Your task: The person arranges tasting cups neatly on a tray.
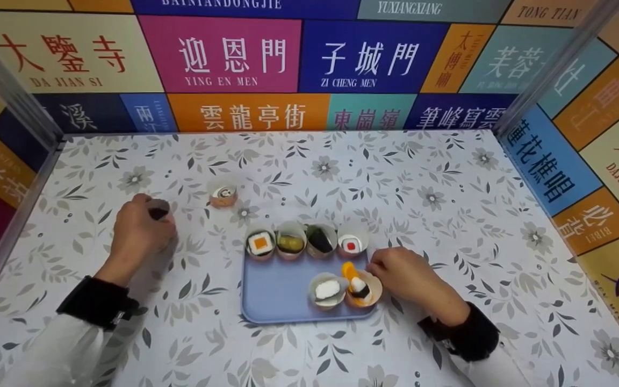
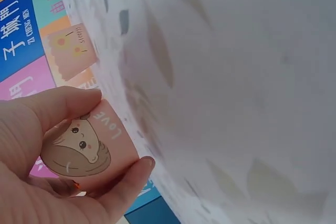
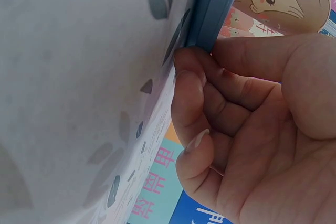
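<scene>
My left hand grips a small pink paper cup printed with a cartoon face and "Love", left of the tray. Something dark shows in its top in the head view. With thumb and fingertips, my right hand pinches the right rim of a blue tray. Along the tray's back stand several cups of sushi, among them one with an orange square and one with a red centre. At front right are a cup with white filling and a cup with an orange piece sticking up.
Another paper cup with a round roll stands on the table behind the tray, toward the left. A floral cloth covers the table. Panels with large lettering enclose the back and sides.
</scene>
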Demonstrator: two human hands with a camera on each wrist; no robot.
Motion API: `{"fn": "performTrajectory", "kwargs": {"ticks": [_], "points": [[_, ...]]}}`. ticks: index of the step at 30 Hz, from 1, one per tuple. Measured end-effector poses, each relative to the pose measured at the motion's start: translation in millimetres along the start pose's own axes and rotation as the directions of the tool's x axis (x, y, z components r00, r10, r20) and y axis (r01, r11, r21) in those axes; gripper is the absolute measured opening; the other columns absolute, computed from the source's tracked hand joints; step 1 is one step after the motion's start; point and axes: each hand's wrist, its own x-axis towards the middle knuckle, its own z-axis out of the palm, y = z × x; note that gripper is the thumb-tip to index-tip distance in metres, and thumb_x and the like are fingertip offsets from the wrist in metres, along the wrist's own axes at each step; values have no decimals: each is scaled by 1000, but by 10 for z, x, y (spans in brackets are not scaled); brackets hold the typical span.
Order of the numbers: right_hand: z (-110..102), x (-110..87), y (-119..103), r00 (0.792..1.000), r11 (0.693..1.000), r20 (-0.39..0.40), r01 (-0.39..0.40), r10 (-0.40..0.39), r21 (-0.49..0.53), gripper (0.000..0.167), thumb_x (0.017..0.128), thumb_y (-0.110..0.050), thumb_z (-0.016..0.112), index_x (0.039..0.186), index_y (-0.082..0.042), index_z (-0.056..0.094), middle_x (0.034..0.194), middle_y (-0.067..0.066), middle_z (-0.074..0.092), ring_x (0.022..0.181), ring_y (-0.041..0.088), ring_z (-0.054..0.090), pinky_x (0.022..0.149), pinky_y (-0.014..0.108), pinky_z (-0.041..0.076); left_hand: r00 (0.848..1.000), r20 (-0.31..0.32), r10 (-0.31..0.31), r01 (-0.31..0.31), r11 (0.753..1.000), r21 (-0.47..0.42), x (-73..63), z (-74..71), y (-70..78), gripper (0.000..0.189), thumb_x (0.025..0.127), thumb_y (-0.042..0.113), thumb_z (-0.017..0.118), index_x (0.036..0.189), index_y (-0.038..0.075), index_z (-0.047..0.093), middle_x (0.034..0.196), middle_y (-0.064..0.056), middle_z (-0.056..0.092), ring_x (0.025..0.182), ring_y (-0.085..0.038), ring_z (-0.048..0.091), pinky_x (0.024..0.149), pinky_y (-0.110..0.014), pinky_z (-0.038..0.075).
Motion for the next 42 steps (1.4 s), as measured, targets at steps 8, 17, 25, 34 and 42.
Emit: {"fn": "performTrajectory", "kwargs": {"ticks": [8,17,25,34,42], "points": [[0,6,5,1000,1000,2,-5,5,11,24,97,-14,69,73,-17,68,69,-6,59,63,14,54,62,36,46,997,-26,73,-74,995,-59,-179,21,132,39,87,11,68,122,-5,59,114,-22,64,105,-37,60,89,-49,46],[8,6,9,1000,1000,4,-3,3,6,23,97,-14,69,74,-17,69,70,-6,60,65,15,55,64,36,47,988,-28,149,-150,987,-63,-456,95,376,61,85,9,72,140,-8,51,129,-27,60,114,-40,59,95,-54,47],[2,5,8,1000,1000,-7,5,-5,4,25,97,-13,69,72,-17,66,67,-6,56,62,14,52,61,35,44,976,-23,215,-216,971,-100,-679,156,595,58,84,10,75,136,-4,53,120,-20,63,102,-34,62,85,-48,48],[6,1,7,1000,1000,-4,-1,1,5,24,96,-13,69,73,-17,67,68,-6,58,63,14,53,62,36,45,954,34,299,-294,949,-112,-898,309,800,65,81,10,80,140,-4,55,126,-18,63,107,-30,62,89,-46,51],[1,3,6,1000,1000,-5,-4,4,1,25,97,-13,69,72,-17,67,68,-6,58,63,14,54,62,36,46,914,54,403,-396,912,-104,-1034,472,929,63,74,2,83,133,-1,61,118,-14,66,105,-27,63,89,-45,52]]}}
